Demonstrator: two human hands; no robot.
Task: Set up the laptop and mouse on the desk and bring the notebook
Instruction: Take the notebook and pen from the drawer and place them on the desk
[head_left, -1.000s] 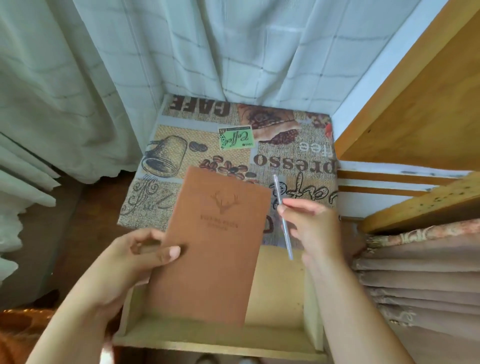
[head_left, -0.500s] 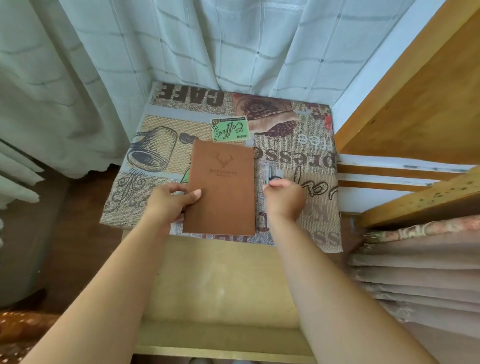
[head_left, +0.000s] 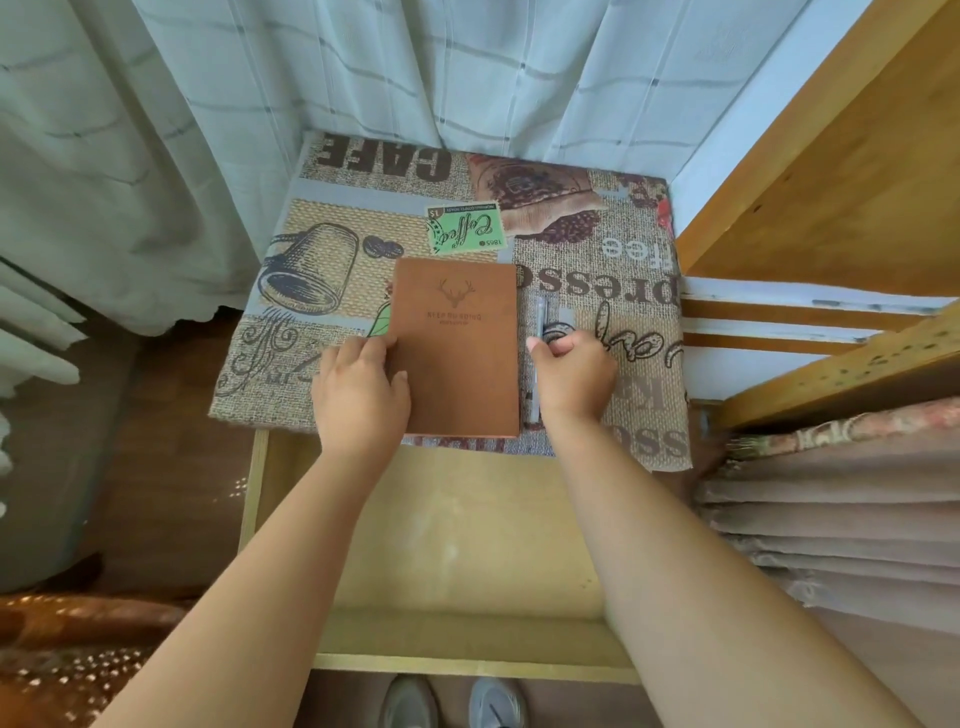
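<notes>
A brown notebook (head_left: 457, 348) with a stamped deer head lies flat on the desk's coffee-print cloth (head_left: 322, 291). My left hand (head_left: 361, 395) holds its lower left edge, thumb on the cover. Just right of the notebook a silver pen (head_left: 539, 322) lies lengthwise on the cloth, and my right hand (head_left: 571, 374) is closed around its lower part. No laptop or mouse is in view.
An open, bare wooden drawer (head_left: 457, 551) juts toward me below the desk edge. White curtains (head_left: 363, 78) hang behind and to the left. A wooden shelf unit (head_left: 841, 171) and folded fabrics (head_left: 841, 509) crowd the right. My shoes (head_left: 457, 701) show at the bottom.
Both hands carried the notebook and pen up from over the drawer and set them down on the cloth. The notebook now lies flat and the pen rests beside it.
</notes>
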